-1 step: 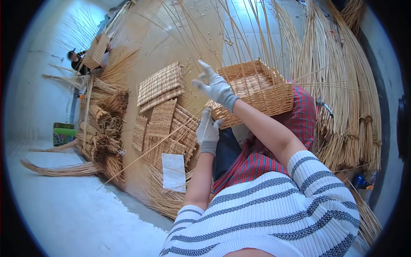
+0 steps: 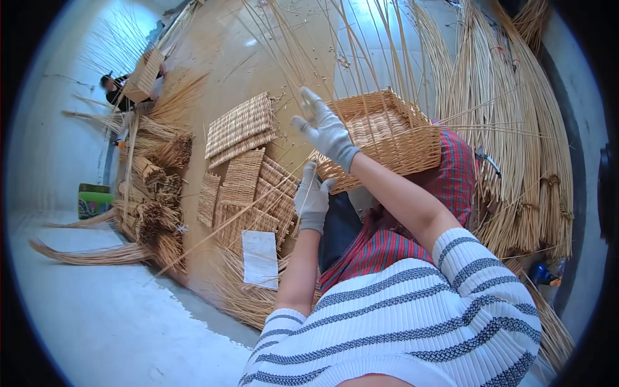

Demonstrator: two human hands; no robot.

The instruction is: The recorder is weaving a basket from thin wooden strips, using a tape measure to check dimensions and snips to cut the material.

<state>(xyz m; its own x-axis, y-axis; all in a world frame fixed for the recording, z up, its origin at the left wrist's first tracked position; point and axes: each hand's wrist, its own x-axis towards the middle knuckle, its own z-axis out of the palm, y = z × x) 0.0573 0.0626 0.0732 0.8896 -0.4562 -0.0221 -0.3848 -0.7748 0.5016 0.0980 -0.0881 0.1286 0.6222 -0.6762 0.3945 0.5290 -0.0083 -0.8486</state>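
A rectangular basket (image 2: pixel 403 151) of woven tan wicker rests against my lap, tilted with its open top facing up and away. Long unwoven wicker strands stand up from its far and left sides. My left hand (image 2: pixel 312 201), in a pale grey glove, is closed at the basket's near left corner. Its fingertips pinch a thin wicker strand (image 2: pixel 229 222) that trails down to the lower left. Over the basket's left rim is my right hand (image 2: pixel 327 131), also gloved, with fingers spread and nothing visible in them. The palm side is hidden.
Woven panels (image 2: pixel 242 177) lie stacked on the board to the left, beside a white paper sheet (image 2: pixel 260 259). Bundled straw (image 2: pixel 158 213) is piled farther left. Long reed bundles (image 2: pixel 516 148) line the right, with pliers (image 2: pixel 488 159) on them. A person (image 2: pixel 119 92) sits far left.
My right hand has shifted very slightly, its fingers still spread. The left hand and basket hold nearly the same place.
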